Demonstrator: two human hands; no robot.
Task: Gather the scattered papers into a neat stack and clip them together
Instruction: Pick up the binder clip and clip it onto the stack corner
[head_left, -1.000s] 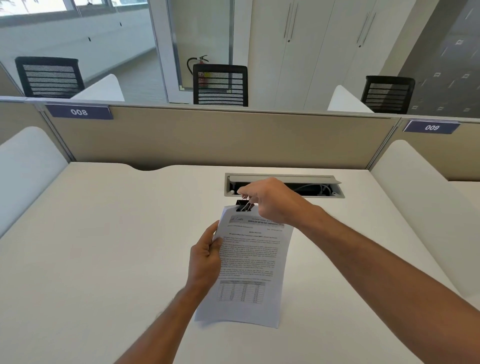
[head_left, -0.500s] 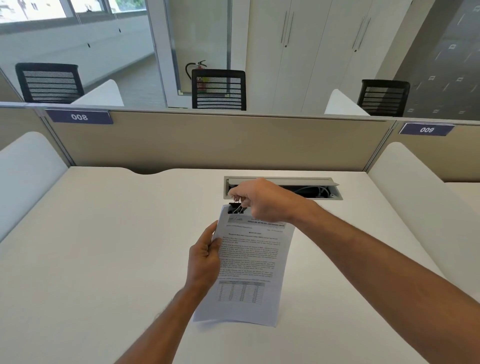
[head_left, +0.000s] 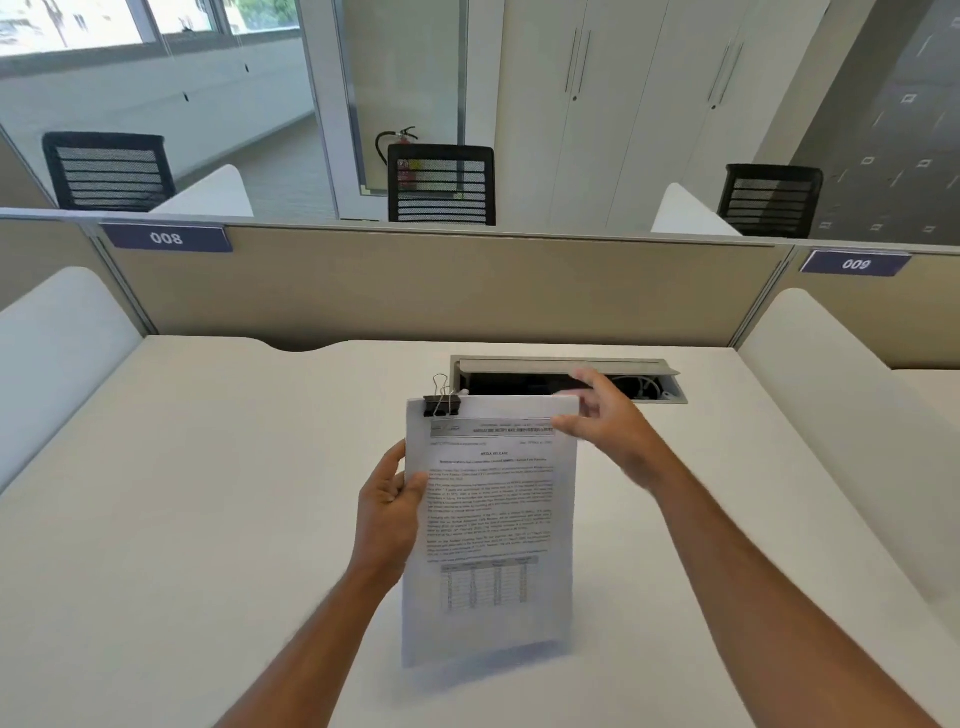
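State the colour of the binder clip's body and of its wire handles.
Black body on the binder clip, with silver wire handles; seen in the head view, at the paper stack's top left corner.

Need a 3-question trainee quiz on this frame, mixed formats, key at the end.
1. True or false: the binder clip sits at the top right corner of the paper stack.
2. Which of the hands grips the stack by its side edge? A) left hand B) right hand C) neither
3. Fill in: behind the stack, the desk has an open ______ with wires inside.

Key
1. False: it is clipped at the top left corner, wire handles up.
2. A: the left hand pinches the left edge; the right hand is open at the top right corner, contact unclear.
3. Cable tray.
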